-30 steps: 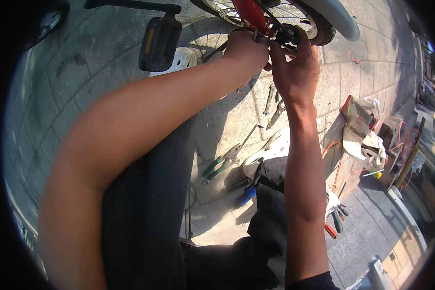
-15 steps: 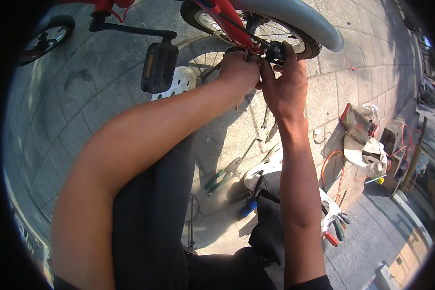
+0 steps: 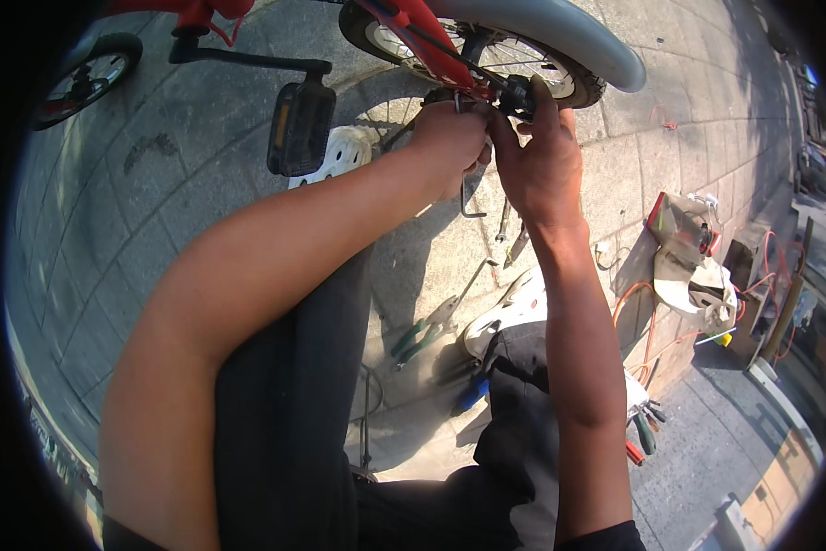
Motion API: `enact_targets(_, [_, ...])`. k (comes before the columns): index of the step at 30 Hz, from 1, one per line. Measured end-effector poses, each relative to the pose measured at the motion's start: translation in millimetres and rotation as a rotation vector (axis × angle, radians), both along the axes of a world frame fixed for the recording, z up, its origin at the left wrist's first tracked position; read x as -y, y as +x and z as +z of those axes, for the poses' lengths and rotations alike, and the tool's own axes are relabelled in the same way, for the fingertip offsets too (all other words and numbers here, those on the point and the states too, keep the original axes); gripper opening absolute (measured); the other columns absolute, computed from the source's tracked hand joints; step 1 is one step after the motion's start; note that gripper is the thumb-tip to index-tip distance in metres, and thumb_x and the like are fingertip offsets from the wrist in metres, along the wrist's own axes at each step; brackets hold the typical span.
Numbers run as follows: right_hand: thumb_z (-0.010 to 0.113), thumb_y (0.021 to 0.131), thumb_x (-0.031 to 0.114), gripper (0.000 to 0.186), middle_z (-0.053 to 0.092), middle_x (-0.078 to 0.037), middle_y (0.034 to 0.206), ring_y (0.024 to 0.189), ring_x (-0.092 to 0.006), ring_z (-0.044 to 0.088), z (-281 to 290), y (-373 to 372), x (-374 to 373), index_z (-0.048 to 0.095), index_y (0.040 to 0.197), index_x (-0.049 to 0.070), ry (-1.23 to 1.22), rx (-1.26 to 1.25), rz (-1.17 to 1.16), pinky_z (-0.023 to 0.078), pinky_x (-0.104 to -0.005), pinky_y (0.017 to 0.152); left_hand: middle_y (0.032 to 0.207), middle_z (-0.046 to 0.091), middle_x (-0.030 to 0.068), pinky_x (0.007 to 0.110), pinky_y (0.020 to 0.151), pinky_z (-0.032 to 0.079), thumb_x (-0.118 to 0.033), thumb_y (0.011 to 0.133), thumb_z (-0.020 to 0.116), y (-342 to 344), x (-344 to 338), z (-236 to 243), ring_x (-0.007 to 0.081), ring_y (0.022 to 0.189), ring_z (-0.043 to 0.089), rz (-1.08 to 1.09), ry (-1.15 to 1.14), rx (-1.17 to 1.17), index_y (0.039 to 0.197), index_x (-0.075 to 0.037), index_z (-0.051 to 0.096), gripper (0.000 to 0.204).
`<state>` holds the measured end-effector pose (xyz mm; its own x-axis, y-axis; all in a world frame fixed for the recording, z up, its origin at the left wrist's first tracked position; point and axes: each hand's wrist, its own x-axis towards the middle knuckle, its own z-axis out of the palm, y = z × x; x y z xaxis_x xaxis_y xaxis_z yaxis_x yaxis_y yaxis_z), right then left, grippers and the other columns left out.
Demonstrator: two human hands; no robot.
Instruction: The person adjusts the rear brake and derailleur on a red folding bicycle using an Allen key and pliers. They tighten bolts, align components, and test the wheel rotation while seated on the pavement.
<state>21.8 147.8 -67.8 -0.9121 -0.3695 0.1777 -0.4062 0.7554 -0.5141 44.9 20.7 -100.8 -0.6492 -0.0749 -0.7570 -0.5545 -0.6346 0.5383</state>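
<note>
Tucked against the lower edge of a bicycle's spoked wheel [image 3: 476,46]: a black axle fitting [image 3: 519,95], compact and partly covered by fingers, at the foot of a glossy red frame tube [image 3: 440,53]. Newly plainer than half a second ago, below the wheel: a slim bent metal rod [image 3: 465,204], probably a hex key, dark, with a short leg turned to the right. Suggestive of a shift or turn of the tool, with work at the axle end still in progress. Just below the wheel, left hand [image 3: 449,140] curled into a fist, apparently around the rod. Close beside, also under the wheel, right hand [image 3: 543,170] raised to the fitting, forefinger against it; impossible to tell whether firmly pinched. Arching over the wheel, a grey mudguard [image 3: 573,39]. Left of the wheel, a black pedal [image 3: 301,129] on its crank, above a white clog [image 3: 335,156]. Farther below the wheel, on paved ground [image 3: 165,207], green-handled pliers [image 3: 424,338]. Well off to the wheel's lower right, a pale bag [image 3: 684,285] beside an orange cable [image 3: 650,335].
</note>
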Motion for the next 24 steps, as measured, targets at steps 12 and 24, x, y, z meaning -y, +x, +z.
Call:
enact_targets(12, [0.078,0.096,0.021,0.062,0.066,-0.028,0.118,0.098,-0.0477,0.072,5.8,3.4,4.2,0.055,0.146,-0.005,0.060,0.015,-0.022,0.060,-0.0512,0.080,0.077,0.071,0.0122,0.040,0.058,0.053,-0.023,0.110,0.058,5.8,0.8,-14.2,0.0220,0.061,0.069,-0.287,-0.735,-0.315,0.100,0.003,0.072,0.031])
enact_targets(24, [0.082,0.093,0.024,0.058,0.072,-0.026,0.106,0.094,-0.0451,0.074,18.9,-5.8,3.9,0.060,0.142,0.001,0.095,0.117,-0.015,0.060,-0.0491,0.080,0.071,0.066,0.0100,0.037,0.053,0.050,-0.024,0.109,0.061,5.7,9.0,-17.6,0.0195,0.055,0.065,-0.308,-0.790,-0.422,0.099,0.002,0.069,0.029])
